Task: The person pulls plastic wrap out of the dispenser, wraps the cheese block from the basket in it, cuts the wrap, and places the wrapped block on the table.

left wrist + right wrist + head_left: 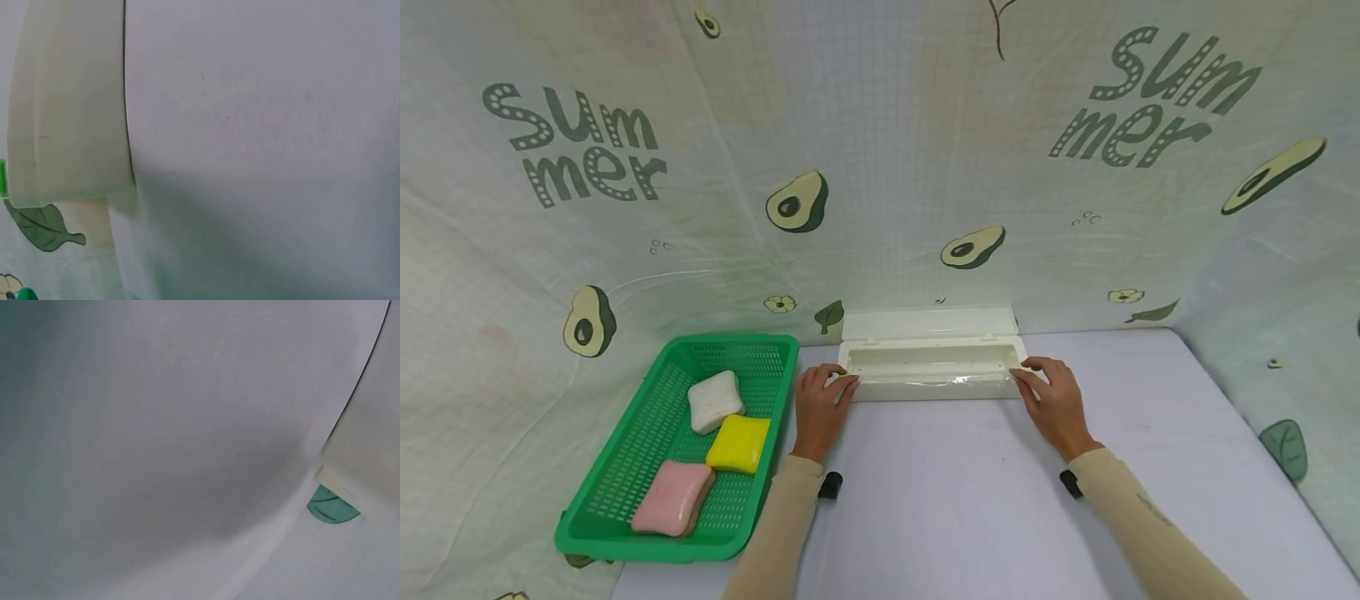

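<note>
A long white cling film dispenser box (932,390) stands at the back of the table, its lid (928,322) raised against the backdrop. Shiny clear cling film (958,380) stretches along its front opening. At the left front corner, my left hand (822,408) pinches the film's edge between thumb and fingers. My right hand (1056,406) pinches at the opposite corner in the same way. Both wrist views show the box from the side, the left wrist view its pale wall (81,112) and the right wrist view a pale end (369,437); neither shows the fingers.
Left of my left arm sits a green plastic basket (613,547). Inside lie a white block (715,402), a yellow block (739,443) and a pink block (672,497), all pillow-shaped. A patterned cloth (880,150) rises behind the white table (947,500).
</note>
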The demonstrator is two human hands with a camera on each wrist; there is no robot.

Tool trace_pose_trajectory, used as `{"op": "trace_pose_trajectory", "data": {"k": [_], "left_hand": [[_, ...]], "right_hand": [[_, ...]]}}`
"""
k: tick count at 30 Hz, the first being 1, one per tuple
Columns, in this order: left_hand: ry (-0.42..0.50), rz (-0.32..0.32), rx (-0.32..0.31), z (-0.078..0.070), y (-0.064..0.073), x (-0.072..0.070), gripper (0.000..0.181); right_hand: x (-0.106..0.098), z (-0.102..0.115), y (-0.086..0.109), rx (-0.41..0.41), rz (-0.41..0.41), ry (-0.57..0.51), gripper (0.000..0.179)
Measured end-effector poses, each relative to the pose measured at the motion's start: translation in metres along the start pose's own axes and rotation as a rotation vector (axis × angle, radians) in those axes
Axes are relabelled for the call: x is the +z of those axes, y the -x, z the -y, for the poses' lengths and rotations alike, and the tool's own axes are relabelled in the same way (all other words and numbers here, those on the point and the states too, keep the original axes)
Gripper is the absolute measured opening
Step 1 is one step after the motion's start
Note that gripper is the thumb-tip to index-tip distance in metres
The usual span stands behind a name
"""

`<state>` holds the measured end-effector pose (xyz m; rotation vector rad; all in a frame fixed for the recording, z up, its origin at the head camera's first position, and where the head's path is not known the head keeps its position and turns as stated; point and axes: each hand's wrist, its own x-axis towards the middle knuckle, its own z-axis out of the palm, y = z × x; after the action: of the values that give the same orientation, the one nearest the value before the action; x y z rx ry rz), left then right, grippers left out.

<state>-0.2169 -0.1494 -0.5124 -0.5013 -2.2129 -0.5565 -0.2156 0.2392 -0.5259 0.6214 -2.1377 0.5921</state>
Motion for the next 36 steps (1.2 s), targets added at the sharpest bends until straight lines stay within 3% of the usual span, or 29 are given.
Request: {"op": "trace_pose_trajectory", "data": {"k": [5, 20, 36], "left_hand": [[-0.006, -0.034, 0.008, -0.002, 0.0, -0.004, 0.015], [-0.012, 0.007, 0.006, -0.01, 0.01, -0.02, 0.014], [-0.001, 0.032, 0.05, -0.02, 0.021, -0.035, 0.017]], "right_hand": [[-0.002, 0.005, 0.0, 0.018, 0.001, 0.007, 0.02], [-0.019, 0.018, 0.003, 0.019, -0.014, 0.012, 0.018], [-0.033, 0.025, 0.015, 0.025, 0.05, 0.019, 0.018]]}}
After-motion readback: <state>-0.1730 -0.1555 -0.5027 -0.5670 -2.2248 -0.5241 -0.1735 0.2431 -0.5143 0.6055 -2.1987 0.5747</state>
